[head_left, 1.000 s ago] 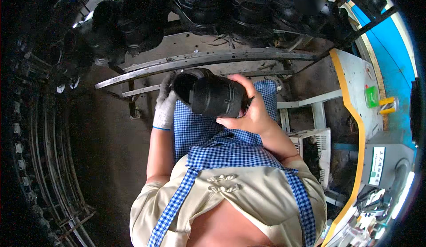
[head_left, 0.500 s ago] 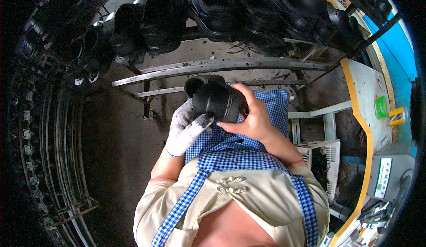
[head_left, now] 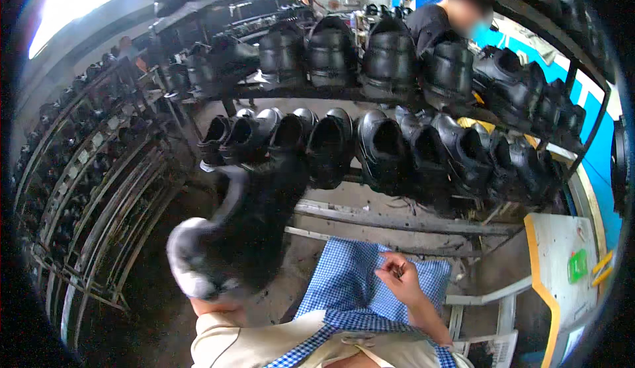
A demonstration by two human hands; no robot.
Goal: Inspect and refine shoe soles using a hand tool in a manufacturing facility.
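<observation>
Now shoe lifted, right hand released

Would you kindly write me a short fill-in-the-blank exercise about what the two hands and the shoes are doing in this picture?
1. The left hand, in a white glove, lifts a blurred ____ shoe.
2. The right hand is bare and rests on a blue-and-white ____ apron.
3. The black shoes on the rack stand in ____ rows.

Missing words: black; checked; two

A black shoe, motion-blurred, is raised in the gloved left hand toward the shoe rack
</observation>
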